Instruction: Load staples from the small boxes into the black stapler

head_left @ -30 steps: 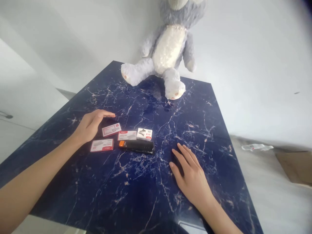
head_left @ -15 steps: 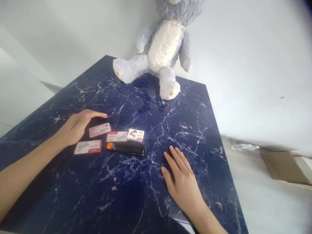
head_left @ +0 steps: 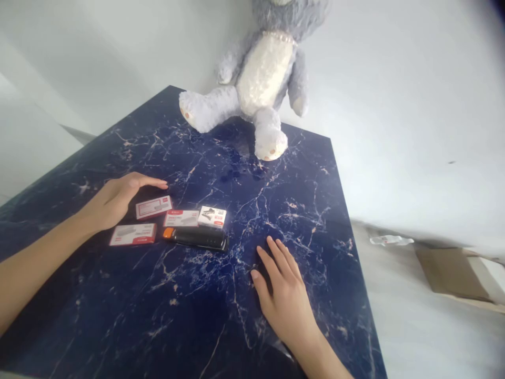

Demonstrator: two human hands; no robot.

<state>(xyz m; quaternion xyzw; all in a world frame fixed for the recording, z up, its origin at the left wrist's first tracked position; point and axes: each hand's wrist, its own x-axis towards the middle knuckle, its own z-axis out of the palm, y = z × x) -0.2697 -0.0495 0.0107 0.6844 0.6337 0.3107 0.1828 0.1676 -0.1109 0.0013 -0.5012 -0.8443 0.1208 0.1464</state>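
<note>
Moved: viewpoint only, slightly rightward. Stapler (head_left: 197, 238): long axis crosswise. Right hand (head_left: 286, 295): nearer, off stapler's black end, fingers spread, empty. Left hand (head_left: 116, 197): beyond its orange end, fingers extended, seemingly empty.

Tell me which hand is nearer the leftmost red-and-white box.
Left: the left hand is just beyond the leftmost box; the right hand is well to its right.

White-veined blue tabletop (head_left: 189, 316), orange-ended black stapler (head_left: 199, 238), red-white boxes (head_left: 133, 235)
</note>
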